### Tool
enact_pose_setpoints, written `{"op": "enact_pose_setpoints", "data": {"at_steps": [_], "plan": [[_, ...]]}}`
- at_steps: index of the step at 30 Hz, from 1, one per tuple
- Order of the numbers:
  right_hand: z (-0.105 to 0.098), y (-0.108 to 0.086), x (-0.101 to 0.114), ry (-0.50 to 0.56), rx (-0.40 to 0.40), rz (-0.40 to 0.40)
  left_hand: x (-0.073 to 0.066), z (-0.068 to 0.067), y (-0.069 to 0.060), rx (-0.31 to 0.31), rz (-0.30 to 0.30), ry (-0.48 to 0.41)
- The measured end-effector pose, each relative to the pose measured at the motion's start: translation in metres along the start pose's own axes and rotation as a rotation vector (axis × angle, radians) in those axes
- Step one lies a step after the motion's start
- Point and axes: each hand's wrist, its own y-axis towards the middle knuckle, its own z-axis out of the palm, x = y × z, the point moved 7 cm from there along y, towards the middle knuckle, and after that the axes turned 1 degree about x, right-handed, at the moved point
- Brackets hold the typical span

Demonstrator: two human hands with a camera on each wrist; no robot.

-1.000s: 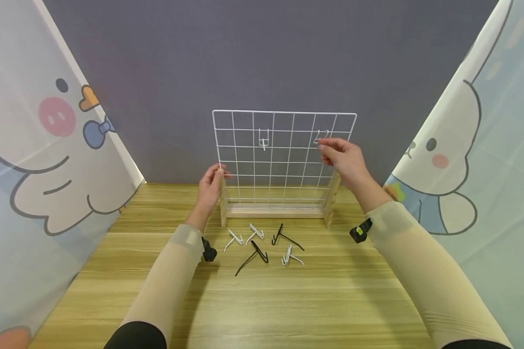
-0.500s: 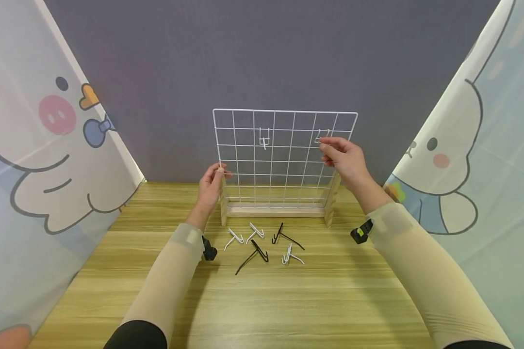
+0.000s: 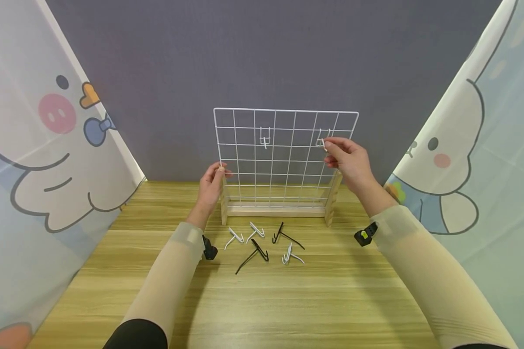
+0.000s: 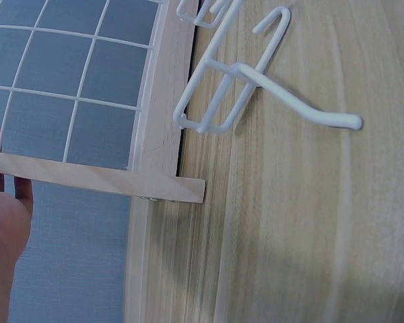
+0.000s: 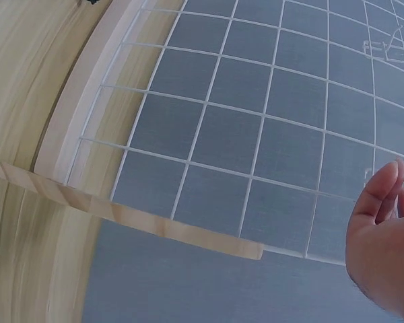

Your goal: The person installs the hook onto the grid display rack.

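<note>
A white wire grid panel (image 3: 281,160) stands upright in a wooden base (image 3: 275,212). My left hand (image 3: 210,183) grips its left wooden upright (image 4: 87,176), thumb in front and fingers behind. One white hook (image 3: 265,141) hangs on the grid, left of the middle. Near the upper right, a second white hook (image 3: 320,142) hangs from the same wire, and my right hand (image 3: 351,159) pinches the end of its prong between thumb and index finger. The fingers cover part of that prong in the right wrist view.
On the wooden table (image 3: 270,305), in front of the base, lie several loose hooks: white ones such as a white hook (image 3: 234,237), plus a black hook (image 3: 253,254) and another black hook (image 3: 284,236). A grey backdrop (image 3: 270,53) rises behind, with printed curtains (image 3: 445,189) at both sides.
My right hand has shifted slightly right and toward the prong's end, uncovering more of the right hook. The left hand keeps its hold on the upright.
</note>
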Motion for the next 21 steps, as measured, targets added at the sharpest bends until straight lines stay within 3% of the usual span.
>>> {"op": "enact_pose_setpoints", "data": {"at_steps": [11,21], "plan": [[-0.015,-0.015,-0.009,0.035,-0.015,0.020,0.000,-0.001,-0.001,-0.003,0.003,-0.011],[-0.011,-0.038,-0.032,-0.047,0.043,0.048,0.001,-0.002,0.000,0.001,-0.006,0.009]]}}
